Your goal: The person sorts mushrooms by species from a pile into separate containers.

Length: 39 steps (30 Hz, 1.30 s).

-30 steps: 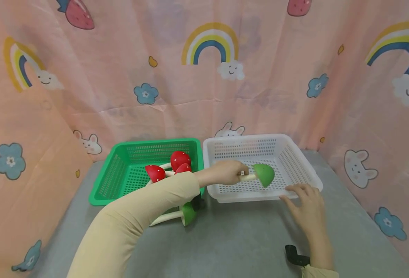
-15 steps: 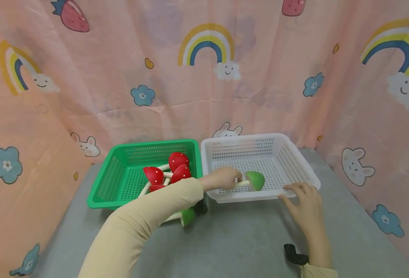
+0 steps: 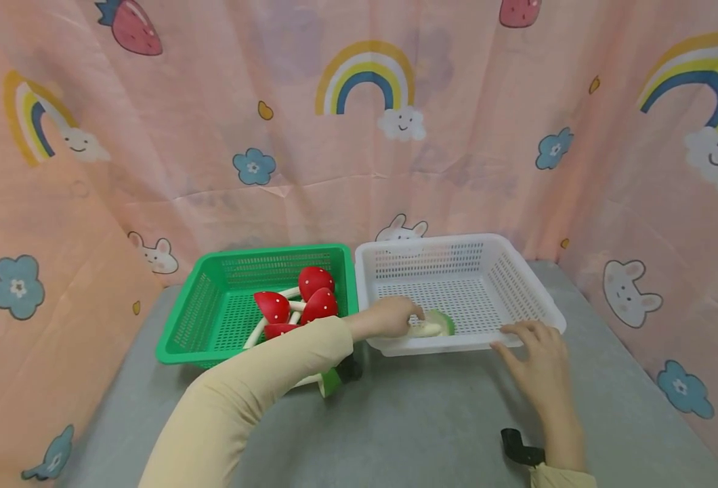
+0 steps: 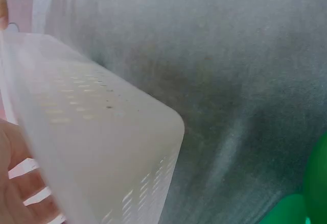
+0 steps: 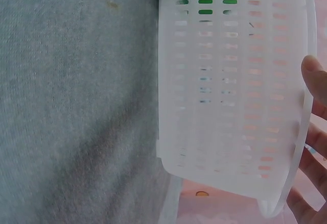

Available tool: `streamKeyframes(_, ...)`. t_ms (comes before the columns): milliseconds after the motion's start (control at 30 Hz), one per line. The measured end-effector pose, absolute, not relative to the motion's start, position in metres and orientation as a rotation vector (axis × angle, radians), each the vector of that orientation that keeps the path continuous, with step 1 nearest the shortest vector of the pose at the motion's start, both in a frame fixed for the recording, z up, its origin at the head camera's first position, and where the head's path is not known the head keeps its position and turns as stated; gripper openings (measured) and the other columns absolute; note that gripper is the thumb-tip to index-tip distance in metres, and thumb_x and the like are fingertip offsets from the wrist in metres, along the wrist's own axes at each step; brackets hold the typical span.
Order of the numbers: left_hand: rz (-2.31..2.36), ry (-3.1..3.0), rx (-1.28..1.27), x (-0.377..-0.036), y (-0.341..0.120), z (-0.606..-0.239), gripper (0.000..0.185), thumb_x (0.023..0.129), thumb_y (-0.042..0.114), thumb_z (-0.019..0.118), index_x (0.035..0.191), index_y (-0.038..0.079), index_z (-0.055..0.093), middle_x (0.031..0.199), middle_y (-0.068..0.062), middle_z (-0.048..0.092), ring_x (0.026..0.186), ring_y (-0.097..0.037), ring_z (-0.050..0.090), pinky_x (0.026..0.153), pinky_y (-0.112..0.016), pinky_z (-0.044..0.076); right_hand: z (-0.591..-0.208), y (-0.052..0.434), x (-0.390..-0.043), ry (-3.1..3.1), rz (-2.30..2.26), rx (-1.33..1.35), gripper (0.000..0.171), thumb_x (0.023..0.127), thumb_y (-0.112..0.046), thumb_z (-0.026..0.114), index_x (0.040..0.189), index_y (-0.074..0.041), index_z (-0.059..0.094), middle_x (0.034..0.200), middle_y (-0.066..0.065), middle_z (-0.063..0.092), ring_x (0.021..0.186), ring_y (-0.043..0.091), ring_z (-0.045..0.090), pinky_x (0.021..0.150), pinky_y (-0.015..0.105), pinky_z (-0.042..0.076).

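A toy mushroom with a green cap [image 3: 446,322] and pale stem lies low inside the white basket [image 3: 526,288], its cap's pale underside showing. Just above the stem is my left hand [image 3: 389,317], reaching over the basket's left end; its fingers look loosened from the stem. In the left wrist view the fingers [image 4: 25,193] show apart behind the basket wall. My right hand [image 3: 542,362] holds the basket's front right rim, with the thumb [image 5: 312,73] on the outer side and fingers over the edge.
Left of the white basket stands a green basket [image 3: 182,325] holding several red spotted toy mushrooms [image 3: 316,281]. Another green-capped mushroom [image 3: 330,383] lies on the grey table [image 3: 420,413], partly behind the left sleeve. A black bent piece [image 3: 517,449] is by the right wrist.
The left hand has lowered slightly left with the green mushroom into the white basket. The mushroom has turned and appears let go. The right hand stays at the rim.
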State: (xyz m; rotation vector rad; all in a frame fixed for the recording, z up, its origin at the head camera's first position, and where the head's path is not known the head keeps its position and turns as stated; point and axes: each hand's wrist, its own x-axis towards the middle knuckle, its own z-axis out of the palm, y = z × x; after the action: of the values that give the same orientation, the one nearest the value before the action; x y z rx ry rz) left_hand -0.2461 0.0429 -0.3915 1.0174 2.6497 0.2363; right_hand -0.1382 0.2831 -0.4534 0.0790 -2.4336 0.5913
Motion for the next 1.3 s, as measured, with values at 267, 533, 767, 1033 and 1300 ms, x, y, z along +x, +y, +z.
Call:
streamKeyframes(267,0.321,2.774,1.076,-0.243,0.027,-0.382,0.033,0.094,0.014,0.055,0.125,0.02,0.065,0.122,0.001,0.065,0.109,-0.016,0.063,0.077,-0.025,0.055,-0.451,0.282,-0.139,-2.446,0.591,0.086,0.032,0.073,-0.013,0.082,0.099,-0.002,0.067,0.105,0.019,0.059,0.101,0.039,0.048,0.086,0.058,0.036)
streamKeyframes(533,0.234,2.91,1.193,-0.22,0.008,-0.381,0.033,0.092,0.024,0.059,0.125,0.022,0.065,0.112,0.001,0.066,0.086,-0.014,0.061,0.054,-0.016,0.044,-0.452,0.281,-0.141,-2.444,0.612,0.098,0.032,0.072,-0.012,0.082,0.099,-0.003,0.067,0.104,0.019,0.059,0.101,0.039,0.048,0.085,0.058,0.035)
streamKeyframes(767,0.189,3.087,1.227,-0.194,-0.012,-0.384,0.036,0.088,0.031,0.068,0.122,0.021,0.065,0.103,0.002,0.066,0.084,-0.012,0.056,0.057,-0.014,0.042,-0.453,0.282,-0.141,-2.43,0.61,0.113,0.032,0.071,-0.011,0.083,0.098,-0.002,0.068,0.103,0.019,0.059,0.099,0.039,0.049,0.084,0.056,0.035)
streamKeyframes(1033,0.163,3.284,1.244,-0.163,-0.042,-0.393,0.038,0.083,0.032,0.073,0.119,0.021,0.066,0.102,0.003,0.066,0.082,-0.011,0.057,0.061,-0.015,0.044,-0.453,0.28,-0.14,-2.415,0.608,0.105,0.032,0.07,-0.011,0.083,0.097,-0.002,0.068,0.103,0.019,0.06,0.1,0.04,0.05,0.084,0.056,0.036)
streamKeyframes(1300,0.316,3.374,1.156,-0.139,-0.063,-0.412,0.028,0.082,0.025,0.073,0.11,0.021,0.069,0.096,0.006,0.065,0.082,-0.01,0.057,0.065,-0.019,0.048,-0.452,0.281,-0.139,-2.421,0.619,0.076,0.032,0.071,-0.011,0.083,0.097,-0.001,0.068,0.103,0.02,0.059,0.101,0.041,0.049,0.086,0.058,0.036)
